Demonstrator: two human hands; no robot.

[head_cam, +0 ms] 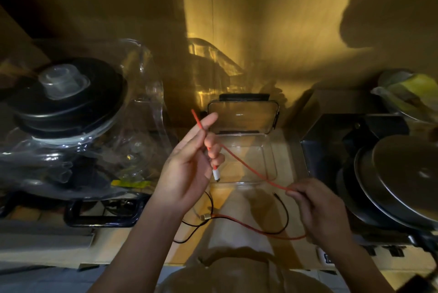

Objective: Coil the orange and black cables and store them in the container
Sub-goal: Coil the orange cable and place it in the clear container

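Left hand (pixel 189 164) curls its fingers round the thin orange cable (pixel 246 167) just above its white plug, clear lidded plastic container (pixel 272 150) open behind, thin black cable (pixel 282 207) on the counter below, right hand (pixel 317 209) pinching the orange run.

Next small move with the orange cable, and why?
Probably the right hand carries its pinched length up to the left hand for the first loop. The orange cable runs straight between the hands, uncoiled; the left grips it near the white plug.
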